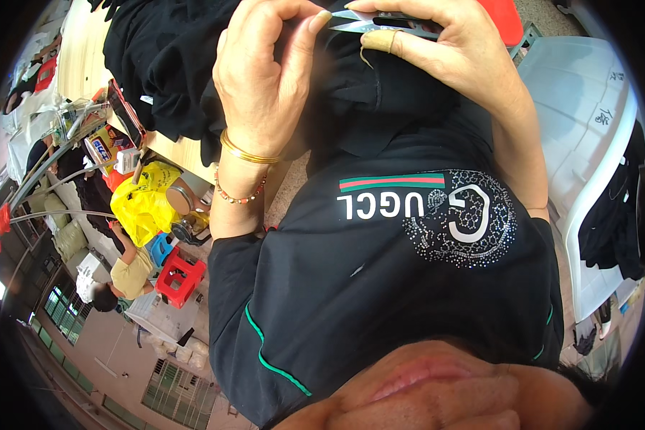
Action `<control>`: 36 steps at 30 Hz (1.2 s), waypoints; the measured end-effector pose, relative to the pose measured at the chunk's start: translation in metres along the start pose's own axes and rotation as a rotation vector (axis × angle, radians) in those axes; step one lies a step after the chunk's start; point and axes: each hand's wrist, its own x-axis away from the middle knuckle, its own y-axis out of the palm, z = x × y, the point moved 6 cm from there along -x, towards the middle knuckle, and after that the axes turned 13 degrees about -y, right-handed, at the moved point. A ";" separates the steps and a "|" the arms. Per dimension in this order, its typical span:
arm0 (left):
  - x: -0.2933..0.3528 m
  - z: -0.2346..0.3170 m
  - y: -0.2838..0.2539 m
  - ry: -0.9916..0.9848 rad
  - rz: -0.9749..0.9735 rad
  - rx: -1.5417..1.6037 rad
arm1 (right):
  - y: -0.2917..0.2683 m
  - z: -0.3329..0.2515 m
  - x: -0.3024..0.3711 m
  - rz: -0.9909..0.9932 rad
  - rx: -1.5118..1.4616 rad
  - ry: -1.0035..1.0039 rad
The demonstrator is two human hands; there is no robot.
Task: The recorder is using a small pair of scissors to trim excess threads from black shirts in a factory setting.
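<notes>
My right hand (pixel 473 54) grips a pair of small thread snips (pixel 351 26), their blades pointing left. Tan tape is wrapped round its thumb, with a loose end hanging. Facing the blades, my left hand (pixel 261 82) has thumb and forefinger pinched together right beside the snips' tips; whatever lies between them is too small to make out. Gold bangles and a beaded bracelet circle that wrist. A heap of black cloth (pixel 161 64) spreads under and beyond both hands, over the table and my lap.
A pale wooden table (pixel 79 64) runs along the left. Past its near edge are a yellow plastic bag (pixel 145 204) and a red stool (pixel 180 278). Another person (pixel 132 272) sits farther left. On the right stands a large whitish plastic bin (pixel 562 107), with black cloth (pixel 613 215) beyond it.
</notes>
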 end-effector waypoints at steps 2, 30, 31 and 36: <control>-0.002 0.002 0.003 0.005 -0.016 0.008 | 0.000 -0.001 0.001 0.287 -0.280 -0.601; -0.017 0.068 0.030 0.306 -0.067 -0.515 | -0.064 0.004 0.032 0.200 0.138 0.126; -0.026 0.079 0.036 0.246 -0.139 -0.509 | -0.070 0.005 0.038 0.243 0.117 0.135; -0.042 0.037 0.048 0.241 -0.210 -0.611 | -0.071 0.002 0.051 0.268 0.150 0.088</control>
